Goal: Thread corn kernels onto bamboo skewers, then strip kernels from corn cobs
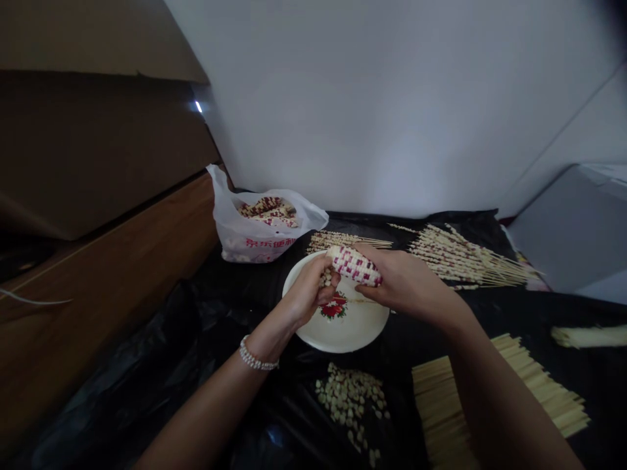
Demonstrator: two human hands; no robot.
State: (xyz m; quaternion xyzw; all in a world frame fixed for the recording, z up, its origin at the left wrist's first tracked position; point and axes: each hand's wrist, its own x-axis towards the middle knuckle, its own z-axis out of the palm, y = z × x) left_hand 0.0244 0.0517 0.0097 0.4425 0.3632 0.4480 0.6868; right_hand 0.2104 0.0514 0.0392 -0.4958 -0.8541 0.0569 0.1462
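An ear of corn (pixel 353 265) with white and purple kernels is held over a white bowl (pixel 362 336) with a red flower painted inside. My right hand (pixel 399 277) wraps round the ear's right end. At its left tip, the thumb side of my left hand (pixel 308 290) touches it. Loose corn kernels (pixel 326 279) show in the curled fingers of that left hand. A thin stick (pixel 361 300) lies across the inside of the bowl. A beaded bracelet (pixel 257 358) circles my left wrist.
Behind the bowl stands a plastic bag (pixel 255 243) of corn ears. Skewers threaded with kernels (pixel 450 254) lie at the back right. Bare wooden sticks (pixel 533 382) and a kernel pile (pixel 350 395) lie nearer on black plastic (pixel 206 365). A white wall (pixel 367 111) rises behind.
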